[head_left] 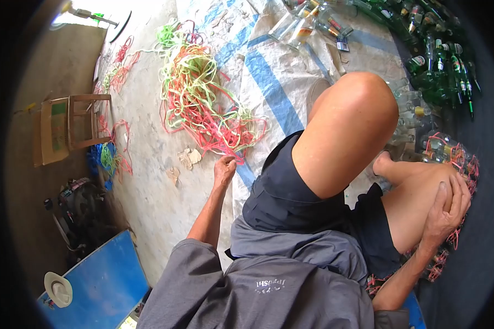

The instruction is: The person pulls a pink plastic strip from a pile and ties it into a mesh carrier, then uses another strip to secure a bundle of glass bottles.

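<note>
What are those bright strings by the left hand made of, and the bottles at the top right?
The strings look like thin plastic strapping: flat, glossy, neon red, green and yellow. The left hand pinches one red strand. The bottles look like glass, green and clear, with shiny highlights. The right hand rests on the knee.

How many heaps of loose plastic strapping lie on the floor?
3: the big red, green and yellow strap tangle by the left hand, a thinner red heap far left, a small one beside the wooden stool.
</note>
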Motion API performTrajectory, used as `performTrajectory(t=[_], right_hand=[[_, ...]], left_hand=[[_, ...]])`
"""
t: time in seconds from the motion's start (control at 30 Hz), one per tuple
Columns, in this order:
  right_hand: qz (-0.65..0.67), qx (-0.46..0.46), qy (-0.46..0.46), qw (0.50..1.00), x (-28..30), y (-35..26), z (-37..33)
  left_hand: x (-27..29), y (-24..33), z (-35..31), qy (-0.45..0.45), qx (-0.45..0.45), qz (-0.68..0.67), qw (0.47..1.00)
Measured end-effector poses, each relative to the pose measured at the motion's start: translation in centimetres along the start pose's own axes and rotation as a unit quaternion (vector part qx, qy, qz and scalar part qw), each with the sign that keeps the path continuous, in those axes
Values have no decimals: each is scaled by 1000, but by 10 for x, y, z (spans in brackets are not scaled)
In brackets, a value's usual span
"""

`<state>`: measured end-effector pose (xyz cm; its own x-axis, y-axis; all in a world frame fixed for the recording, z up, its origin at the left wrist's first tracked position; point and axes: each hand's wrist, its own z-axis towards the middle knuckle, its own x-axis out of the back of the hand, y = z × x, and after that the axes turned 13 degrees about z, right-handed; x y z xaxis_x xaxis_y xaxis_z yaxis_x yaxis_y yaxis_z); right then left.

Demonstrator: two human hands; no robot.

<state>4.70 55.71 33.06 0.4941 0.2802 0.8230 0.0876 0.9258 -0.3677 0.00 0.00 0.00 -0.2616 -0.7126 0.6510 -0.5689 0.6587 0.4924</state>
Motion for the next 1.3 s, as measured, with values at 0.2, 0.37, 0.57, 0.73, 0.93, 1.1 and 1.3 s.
performTrajectory(t=[0.2, 0.37, 0.57, 0.73, 0.93, 1.1, 1.3], right_hand=[[-18, -20, -3, 1000, -2, -8, 4], [-30, -23, -7, 999, -4, -10, 5], [-39, -9, -5, 999, -7, -10, 8], [-43, -6, -5, 999, -8, -11, 8], [-47, -7, -6, 999, -8, -11, 9], [-48, -10, -6, 999, -7, -12, 9], [-49, -13, -3, 999, -8, -10, 8]], left_hand=[[5, -3, 9, 46, -44, -38, 997], [3, -19, 8, 53, -55, -40, 996], [1, -28, 5, 78, -51, -15, 996], [-5, 13, 0, 131, -144, 94, 976], [-28, 73, 19, 83, -172, 50, 980], [-37, 95, 33, 51, -219, 69, 972], [-17, 78, 36, 105, -148, 184, 966]])
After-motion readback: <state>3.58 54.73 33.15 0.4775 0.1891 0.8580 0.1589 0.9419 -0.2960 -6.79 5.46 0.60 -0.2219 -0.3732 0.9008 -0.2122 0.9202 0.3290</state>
